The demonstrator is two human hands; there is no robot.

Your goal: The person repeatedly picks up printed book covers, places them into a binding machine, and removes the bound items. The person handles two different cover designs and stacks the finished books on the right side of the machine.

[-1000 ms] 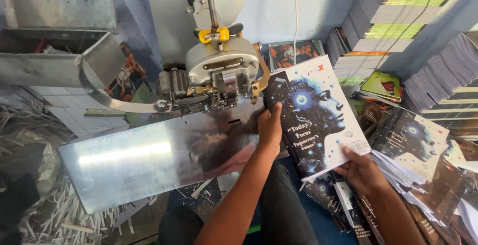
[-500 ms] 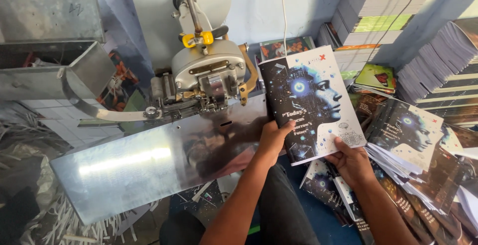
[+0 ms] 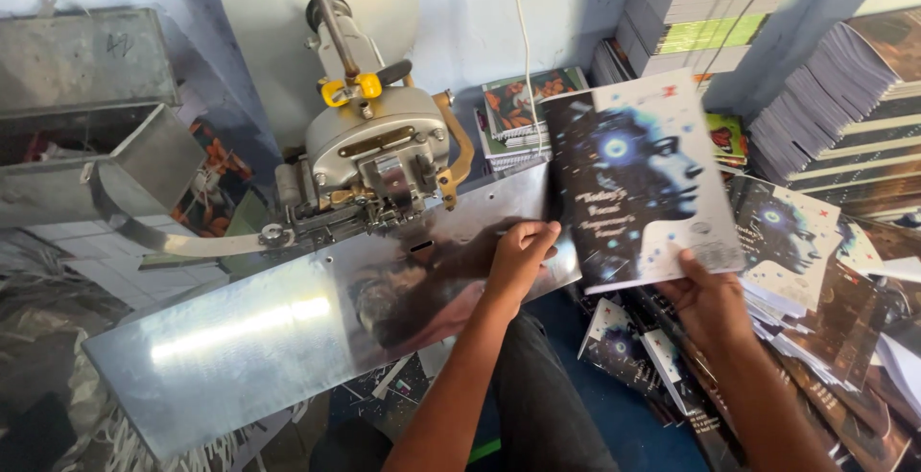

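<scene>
Head view: booklet (image 3: 638, 179) overhangs steel plate (image 3: 269, 338) edge, both hands (image 3: 518, 256) gripping.

booklet (image 3: 638, 179): thin, soft-covered, held up off the work plate and tilted, front cover facing the camera
cover: dark blue and black on the left, a pale robotic face in profile with a glowing eye, white toward the lower right corner, small coloured specks
grip: left hand (image 3: 518, 261) at the lower left edge; right hand (image 3: 710, 299) under the bottom right corner
position: right of the stitching machine's head, above the scattered copies
</scene>
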